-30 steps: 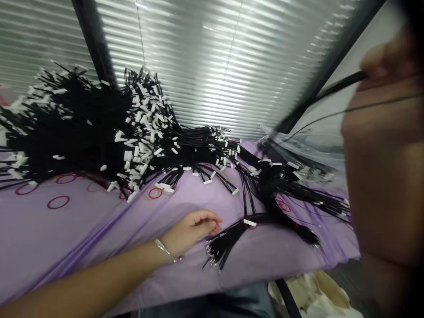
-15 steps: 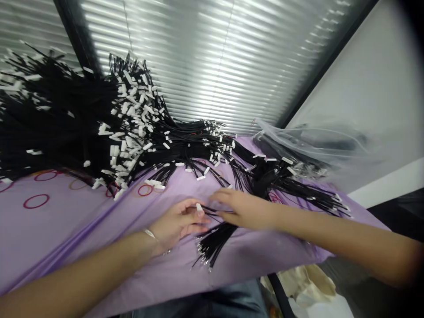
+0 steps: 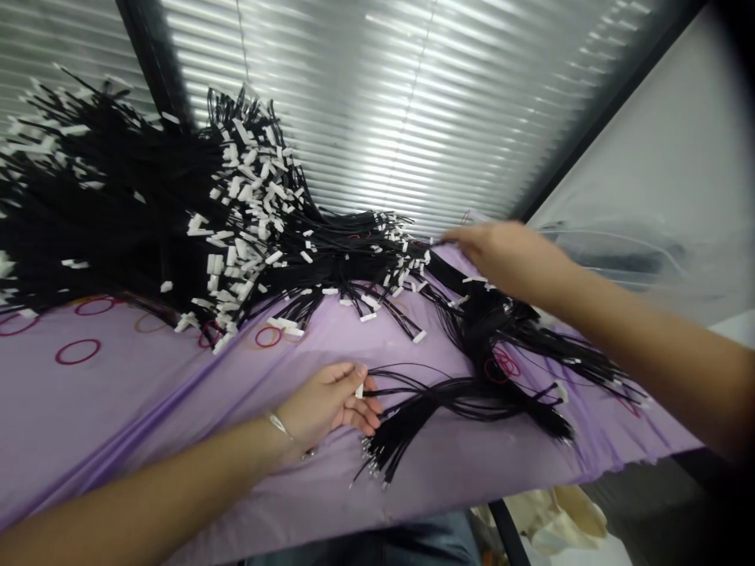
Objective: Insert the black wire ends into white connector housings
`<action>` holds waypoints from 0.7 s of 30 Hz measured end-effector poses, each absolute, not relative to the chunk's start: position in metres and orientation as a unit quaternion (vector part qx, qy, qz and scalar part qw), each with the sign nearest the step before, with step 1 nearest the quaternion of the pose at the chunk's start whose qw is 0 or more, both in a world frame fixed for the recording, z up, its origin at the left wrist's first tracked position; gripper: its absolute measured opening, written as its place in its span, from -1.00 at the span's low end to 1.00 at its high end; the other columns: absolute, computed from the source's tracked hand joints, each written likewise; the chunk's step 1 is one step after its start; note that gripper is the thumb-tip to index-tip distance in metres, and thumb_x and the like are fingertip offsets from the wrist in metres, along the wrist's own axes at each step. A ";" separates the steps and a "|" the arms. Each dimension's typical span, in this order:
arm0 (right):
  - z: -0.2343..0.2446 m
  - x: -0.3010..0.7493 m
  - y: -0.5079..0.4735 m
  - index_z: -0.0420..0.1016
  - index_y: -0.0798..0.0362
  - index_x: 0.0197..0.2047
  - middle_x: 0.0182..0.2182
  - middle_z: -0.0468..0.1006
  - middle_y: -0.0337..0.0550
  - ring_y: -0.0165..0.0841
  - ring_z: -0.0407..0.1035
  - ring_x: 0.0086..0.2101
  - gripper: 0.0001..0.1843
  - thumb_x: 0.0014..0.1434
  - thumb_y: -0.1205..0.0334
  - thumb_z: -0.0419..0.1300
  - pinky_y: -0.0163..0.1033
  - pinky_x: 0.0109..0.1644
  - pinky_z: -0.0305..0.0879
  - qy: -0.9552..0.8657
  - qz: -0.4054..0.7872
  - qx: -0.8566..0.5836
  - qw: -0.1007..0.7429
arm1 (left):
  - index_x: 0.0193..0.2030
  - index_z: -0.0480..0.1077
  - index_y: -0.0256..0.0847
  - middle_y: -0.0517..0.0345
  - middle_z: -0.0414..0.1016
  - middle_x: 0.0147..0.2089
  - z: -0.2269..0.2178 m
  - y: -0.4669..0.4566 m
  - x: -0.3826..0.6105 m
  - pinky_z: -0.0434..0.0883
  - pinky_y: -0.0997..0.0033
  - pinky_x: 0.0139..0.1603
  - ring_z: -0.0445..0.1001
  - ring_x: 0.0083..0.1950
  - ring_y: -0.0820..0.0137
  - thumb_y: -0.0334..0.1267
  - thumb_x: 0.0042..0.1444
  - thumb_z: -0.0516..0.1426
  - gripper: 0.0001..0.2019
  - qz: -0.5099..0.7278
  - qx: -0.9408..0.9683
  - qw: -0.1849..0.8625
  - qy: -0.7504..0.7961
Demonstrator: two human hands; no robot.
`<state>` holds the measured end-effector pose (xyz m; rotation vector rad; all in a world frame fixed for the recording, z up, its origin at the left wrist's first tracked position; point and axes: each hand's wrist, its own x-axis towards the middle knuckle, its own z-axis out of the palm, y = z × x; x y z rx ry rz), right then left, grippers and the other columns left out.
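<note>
My left hand (image 3: 336,401) pinches a white connector (image 3: 359,391) between thumb and fingers, low in the middle of the view. Thin black wires run from it to the right. A black wire bundle (image 3: 465,397) with bare metallic tips lies on the cloth just beyond that hand. My right hand (image 3: 501,251) is stretched out at the back, slightly blurred. Its fingertips are pressed together at the end of a black wire (image 3: 437,242) beside the long wire pile (image 3: 336,267) with white connectors.
A big heap of black wires (image 3: 118,196) with white connectors fills the left back. Rubber bands (image 3: 79,351) are scattered on the purple cloth (image 3: 194,424). More wires (image 3: 590,358) and a clear plastic bag (image 3: 625,251) are at the right. Metal blinds (image 3: 366,102) stand behind.
My right hand has moved up and away from my left hand to the back wire pile. My left hand keeps the white connector. The wire bundle is now less covered.
</note>
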<state>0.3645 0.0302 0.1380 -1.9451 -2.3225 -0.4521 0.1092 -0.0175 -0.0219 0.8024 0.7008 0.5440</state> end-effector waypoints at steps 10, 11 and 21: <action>0.129 0.305 0.037 -0.37 0.26 0.45 0.30 0.09 0.32 0.01 0.13 0.23 0.03 0.23 -0.21 0.05 0.04 0.25 0.11 -0.830 -0.028 -0.556 0.033 | -0.34 0.26 -0.25 0.12 0.45 -0.39 -0.019 -0.019 0.111 0.31 0.51 -0.38 0.39 -0.42 0.47 0.06 -0.08 0.35 -0.53 0.364 0.377 0.791 0.315; 0.113 0.305 0.022 -0.27 0.19 0.45 0.15 0.39 0.13 -0.18 0.38 0.05 0.06 0.16 -0.25 0.12 -0.18 0.10 0.32 -0.854 0.024 -0.520 -0.007 | -0.34 0.24 -0.24 0.16 0.43 -0.41 -0.019 -0.018 0.112 0.30 0.52 -0.38 0.37 -0.43 0.49 0.06 -0.06 0.34 -0.53 0.384 0.374 0.784 0.311; 0.100 0.360 -0.023 0.46 0.18 -0.01 -0.29 0.57 0.09 -0.13 0.46 -0.27 -0.40 0.32 -0.15 -0.12 -0.12 -0.22 0.26 -0.851 -0.085 -0.518 0.023 | -0.33 0.29 -0.26 0.18 0.40 -0.45 -0.019 -0.022 0.110 0.25 0.53 -0.43 0.27 -0.51 0.52 0.01 0.17 0.17 -0.67 0.382 0.458 0.753 0.279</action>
